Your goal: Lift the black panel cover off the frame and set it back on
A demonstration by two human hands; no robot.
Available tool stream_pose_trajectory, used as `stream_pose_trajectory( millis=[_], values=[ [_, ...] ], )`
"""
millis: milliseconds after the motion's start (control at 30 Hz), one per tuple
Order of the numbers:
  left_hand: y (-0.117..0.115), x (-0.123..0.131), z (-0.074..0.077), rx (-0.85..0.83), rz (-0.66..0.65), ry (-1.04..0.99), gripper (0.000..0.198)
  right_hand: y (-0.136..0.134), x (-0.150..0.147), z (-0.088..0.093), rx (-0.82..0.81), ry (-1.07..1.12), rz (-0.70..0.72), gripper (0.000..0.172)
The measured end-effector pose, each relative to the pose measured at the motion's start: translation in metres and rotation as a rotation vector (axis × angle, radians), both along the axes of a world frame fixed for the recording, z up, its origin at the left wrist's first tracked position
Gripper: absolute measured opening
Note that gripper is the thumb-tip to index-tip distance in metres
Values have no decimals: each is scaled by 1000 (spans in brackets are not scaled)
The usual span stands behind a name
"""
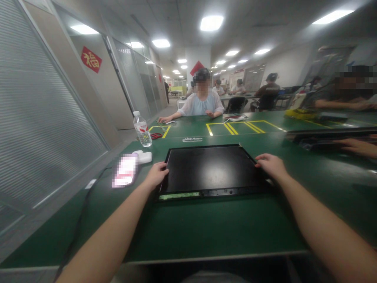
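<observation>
A flat black display panel (212, 169) lies screen up in front of me, with a green circuit strip (179, 195) along its near edge. My left hand (156, 174) grips the panel's left edge, fingers curled over the rim. At the opposite edge, my right hand (270, 165) pinches the frame near its upper right side. A lit phone (125, 170) and a white rounded case (144, 157) sit left of my left hand. The undersides of the panel's edges are hidden.
A water bottle (143, 129) and red-handled scissors (156, 136) stand and lie at the far left of the green table (224, 228). Yellow tape (232, 128) marks the far side. One person (202, 104) sits opposite; another person's hand (361, 146) rests at right.
</observation>
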State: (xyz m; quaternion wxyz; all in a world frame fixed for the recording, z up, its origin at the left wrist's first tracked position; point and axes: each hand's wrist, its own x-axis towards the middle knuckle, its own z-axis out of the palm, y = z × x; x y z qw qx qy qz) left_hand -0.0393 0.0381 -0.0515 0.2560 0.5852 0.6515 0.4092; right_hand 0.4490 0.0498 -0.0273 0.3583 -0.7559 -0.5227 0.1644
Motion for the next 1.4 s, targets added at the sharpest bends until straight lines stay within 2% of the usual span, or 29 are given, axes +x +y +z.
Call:
stream_pose_trajectory(
  millis=[1067,1400],
  values=[
    [-4,7,5,5,19,31,21,2,1,-2,-22,48,8,24],
    [1,6,0,44,13,97,20,0,0,1,-13,77,-4,24]
  ],
)
